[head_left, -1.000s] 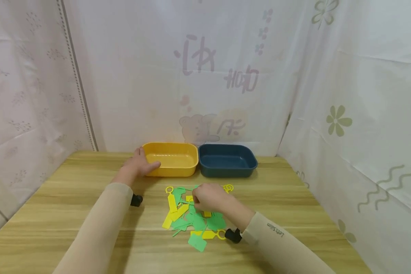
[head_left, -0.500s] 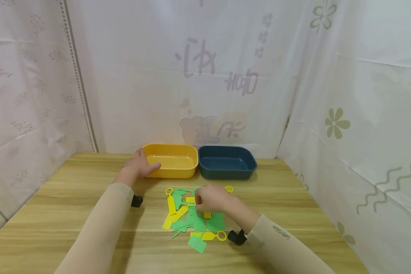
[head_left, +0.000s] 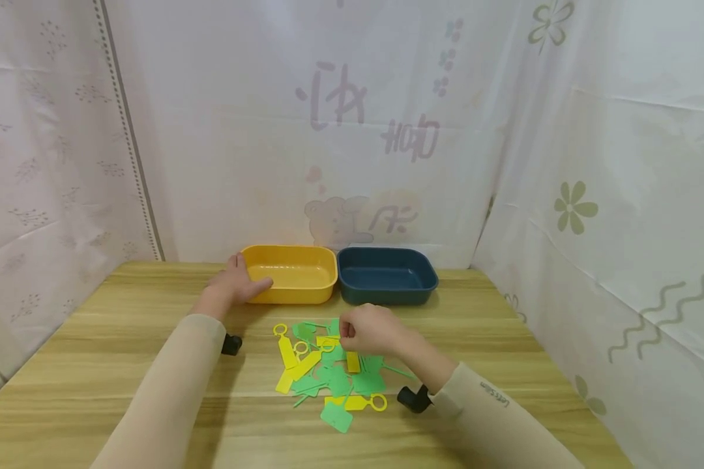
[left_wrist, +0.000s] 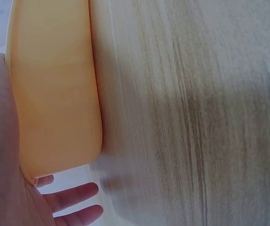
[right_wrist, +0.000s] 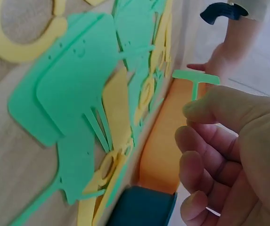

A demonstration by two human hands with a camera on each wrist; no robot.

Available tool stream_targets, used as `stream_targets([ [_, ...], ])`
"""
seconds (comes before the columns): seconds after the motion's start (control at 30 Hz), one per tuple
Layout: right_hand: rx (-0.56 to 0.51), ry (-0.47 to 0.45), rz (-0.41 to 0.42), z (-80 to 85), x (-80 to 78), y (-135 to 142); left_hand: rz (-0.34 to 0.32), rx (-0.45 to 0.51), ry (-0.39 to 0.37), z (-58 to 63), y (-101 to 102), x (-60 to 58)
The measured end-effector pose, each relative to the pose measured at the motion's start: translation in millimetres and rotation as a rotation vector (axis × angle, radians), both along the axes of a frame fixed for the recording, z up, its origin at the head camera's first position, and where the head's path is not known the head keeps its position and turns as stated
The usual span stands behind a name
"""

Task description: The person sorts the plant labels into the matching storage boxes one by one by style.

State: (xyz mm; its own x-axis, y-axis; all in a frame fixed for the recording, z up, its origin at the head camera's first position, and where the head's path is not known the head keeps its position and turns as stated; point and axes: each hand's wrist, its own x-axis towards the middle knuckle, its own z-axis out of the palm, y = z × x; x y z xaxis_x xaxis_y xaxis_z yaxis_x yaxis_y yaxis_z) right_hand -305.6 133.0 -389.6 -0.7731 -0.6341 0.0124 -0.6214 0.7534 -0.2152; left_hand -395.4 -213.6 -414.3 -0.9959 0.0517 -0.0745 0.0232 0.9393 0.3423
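My right hand [head_left: 378, 329] is raised just above the pile. In the right wrist view its thumb and index finger pinch a green T-shaped plant label [right_wrist: 196, 76] by the stem; the other fingers are curled. Below lie more flat green labels [head_left: 336, 417] and yellow labels with ring ends [head_left: 287, 353], overlapping. My left hand [head_left: 233, 283] rests against the left end of the yellow bin [head_left: 302, 296]. In the left wrist view the thumb lies along that bin's rim and the fingers stretch past its corner, fairly straight.
A dark blue bin [head_left: 387, 298] stands directly right of the yellow one at the back of the wooden table [head_left: 123, 365]. Printed white cloth [head_left: 240, 130] hangs behind and at both sides. Black wrist cameras [head_left: 231, 344] sit under each wrist.
My right hand has lifted slightly up and right from the pile. Labels near it have shifted, and a green stem now pokes out at right. The left hand stays on the yellow bin.
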Motion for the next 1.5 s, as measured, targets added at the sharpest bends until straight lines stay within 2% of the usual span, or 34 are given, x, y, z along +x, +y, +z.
stream_targets([
  [0.2,-0.061,0.023,-0.07,13.3,-4.4,7.1,0.004,0.006,-0.005,0.7,-0.6,1.0],
  [0.37,-0.125,0.077,-0.11,28.0,-9.9,15.4,0.014,0.035,-0.014,1.0,-0.3,1.3],
  [0.47,-0.152,0.096,-0.129,35.5,-14.9,20.3,0.012,0.033,-0.028,-1.5,-1.6,-2.6],
  [0.77,-0.163,0.117,-0.245,51.4,-32.3,34.3,0.012,0.028,-0.02,2.8,-0.3,3.8],
  [1.03,-0.193,0.14,-0.351,56.0,-57.5,54.3,0.012,0.026,-0.019,1.5,-1.9,1.1],
  [1.27,-0.195,0.084,-0.414,52.7,-78.6,69.5,0.005,0.018,-0.025,2.3,-1.7,1.8],
  [1.5,-0.176,0.07,-0.482,48.4,-92.1,80.9,0.006,0.023,-0.02,3.4,-1.3,2.0],
])
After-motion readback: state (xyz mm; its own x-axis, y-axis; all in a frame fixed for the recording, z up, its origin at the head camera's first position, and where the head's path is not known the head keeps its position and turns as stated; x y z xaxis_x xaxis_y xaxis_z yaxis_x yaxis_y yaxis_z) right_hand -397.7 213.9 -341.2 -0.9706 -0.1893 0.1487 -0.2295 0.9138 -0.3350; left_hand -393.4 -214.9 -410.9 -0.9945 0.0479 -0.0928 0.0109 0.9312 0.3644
